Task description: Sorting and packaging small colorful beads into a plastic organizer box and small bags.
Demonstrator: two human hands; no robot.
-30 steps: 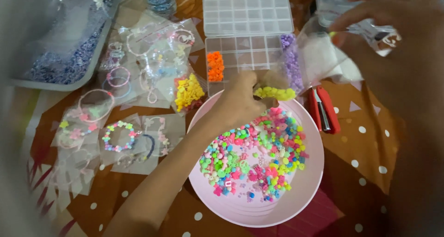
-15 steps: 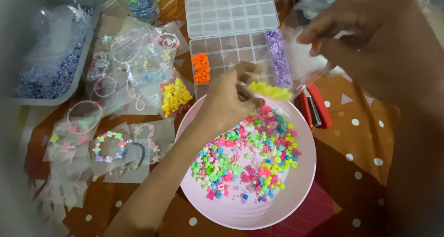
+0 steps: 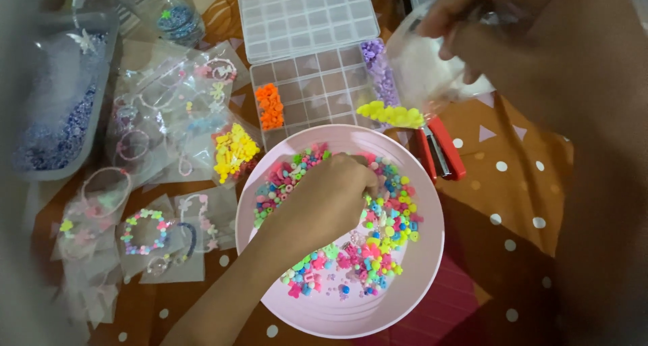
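Left hand (image 3: 327, 201) in one pink bowl (image 3: 418, 278) of beads (image 3: 378, 245), right hand (image 3: 540, 42) pinching one clear bag (image 3: 432, 69)

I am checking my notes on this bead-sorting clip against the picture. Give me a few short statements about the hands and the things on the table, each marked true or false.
1. The left hand reaches into the pink bowl of mixed beads. True.
2. The right hand rests flat on the table. False: it is raised and holds a clear plastic bag.
3. Orange beads fill one compartment of the clear organiser box. True.
4. The red stapler lies inside the bowl. False: it lies on the tablecloth, right of the bowl's upper rim.
5. The bowl holds only yellow beads. False: many colours are mixed.
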